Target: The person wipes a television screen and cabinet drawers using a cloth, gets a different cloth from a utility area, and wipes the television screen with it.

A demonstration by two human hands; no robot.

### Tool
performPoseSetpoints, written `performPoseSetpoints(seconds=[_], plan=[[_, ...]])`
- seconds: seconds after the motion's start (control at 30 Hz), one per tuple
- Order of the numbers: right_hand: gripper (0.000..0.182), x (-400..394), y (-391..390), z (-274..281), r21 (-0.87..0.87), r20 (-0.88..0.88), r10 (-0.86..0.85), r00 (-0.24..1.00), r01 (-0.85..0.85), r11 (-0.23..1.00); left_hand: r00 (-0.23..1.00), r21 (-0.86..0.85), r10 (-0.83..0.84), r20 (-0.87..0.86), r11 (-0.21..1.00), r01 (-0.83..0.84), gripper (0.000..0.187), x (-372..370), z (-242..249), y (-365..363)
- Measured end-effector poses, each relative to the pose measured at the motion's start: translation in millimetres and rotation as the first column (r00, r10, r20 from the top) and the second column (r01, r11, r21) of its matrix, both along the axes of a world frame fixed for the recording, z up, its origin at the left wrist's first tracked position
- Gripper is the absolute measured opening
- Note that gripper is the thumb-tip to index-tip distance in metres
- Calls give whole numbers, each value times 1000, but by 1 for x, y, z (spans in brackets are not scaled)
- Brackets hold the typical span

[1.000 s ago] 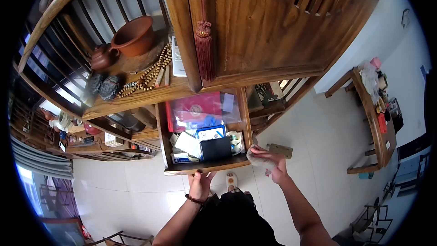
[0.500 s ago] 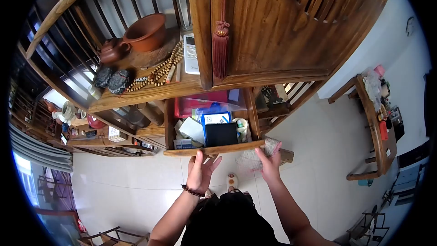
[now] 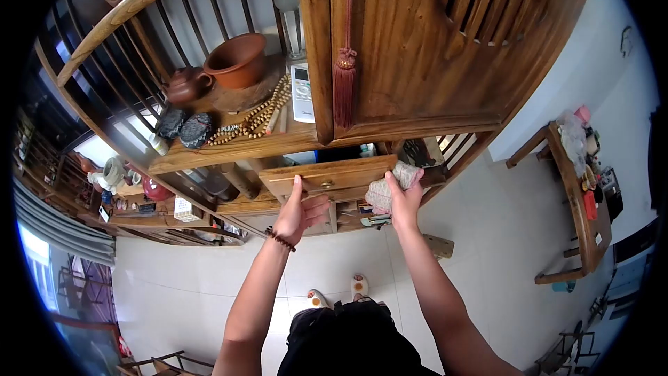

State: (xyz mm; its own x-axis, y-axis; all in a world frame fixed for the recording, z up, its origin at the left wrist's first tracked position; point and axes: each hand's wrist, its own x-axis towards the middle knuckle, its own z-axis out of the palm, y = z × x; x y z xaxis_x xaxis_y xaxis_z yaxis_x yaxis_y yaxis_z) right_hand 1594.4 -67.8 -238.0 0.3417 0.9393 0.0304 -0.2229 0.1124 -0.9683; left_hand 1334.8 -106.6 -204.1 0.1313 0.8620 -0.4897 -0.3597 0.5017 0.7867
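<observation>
The wooden drawer [image 3: 348, 173] in the cabinet is nearly closed, with a narrow gap above its front. Blue and black items show in the gap. My left hand [image 3: 298, 214] has its thumb against the left part of the drawer front, and its fingers are spread with nothing in them. At the right end of the front, my right hand [image 3: 405, 202] holds a crumpled greyish-pink cloth [image 3: 379, 197] and touches the wood. A dark bead bracelet [image 3: 280, 239] circles my left wrist.
Above the drawer, a shelf bears a clay bowl [image 3: 236, 63], a teapot [image 3: 186, 85], wooden beads [image 3: 261, 117] and a white remote [image 3: 302, 94]. A red tassel [image 3: 344, 90] hangs before the cabinet door [image 3: 417, 63]. At the right stands a wooden table [image 3: 574, 209].
The drawer has moved inward, away from me, and most of its contents are now hidden. Both hands have gone forward with it, and the cloth is still in my right hand.
</observation>
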Motion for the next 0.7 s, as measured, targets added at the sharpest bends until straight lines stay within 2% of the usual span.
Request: performPoseSetpoints(seconds=[0.03,0.07,0.17,0.33,0.4,0.5,0.6,0.63,0.7], plan=[[35,-2,7,0,34,17,-4,1000,4,999,994,14,-88,-60,996,89,112,-3,5,6],[33,-4,14,-1,45,22,-20,1000,19,999,985,-30,-27,-168,999,22,112,2,12,11],[31,-8,33,-4,9,38,-51,998,51,999,966,-23,-68,-250,998,65,109,-4,17,29],[25,-13,45,-14,2,19,-106,994,106,994,982,30,0,-189,1000,6,101,3,10,43],[26,-10,23,-16,-19,-154,-106,982,105,994,987,38,19,-158,999,-13,97,-4,-5,44],[35,-21,3,-78,-304,-124,75,989,-110,946,985,47,89,-148,995,-83,86,-9,-35,31],[49,-56,0,-108,-322,-27,360,932,-349,880,977,2,140,-161,990,-142,74,-14,-75,4],[47,-70,-1,-96,-330,-81,377,923,-381,863,978,-39,151,-143,987,-158,68,-16,-84,-5],[40,-92,12,-110,-309,-135,369,920,-393,866,970,-43,194,-149,978,-203,64,-18,-89,-20]])
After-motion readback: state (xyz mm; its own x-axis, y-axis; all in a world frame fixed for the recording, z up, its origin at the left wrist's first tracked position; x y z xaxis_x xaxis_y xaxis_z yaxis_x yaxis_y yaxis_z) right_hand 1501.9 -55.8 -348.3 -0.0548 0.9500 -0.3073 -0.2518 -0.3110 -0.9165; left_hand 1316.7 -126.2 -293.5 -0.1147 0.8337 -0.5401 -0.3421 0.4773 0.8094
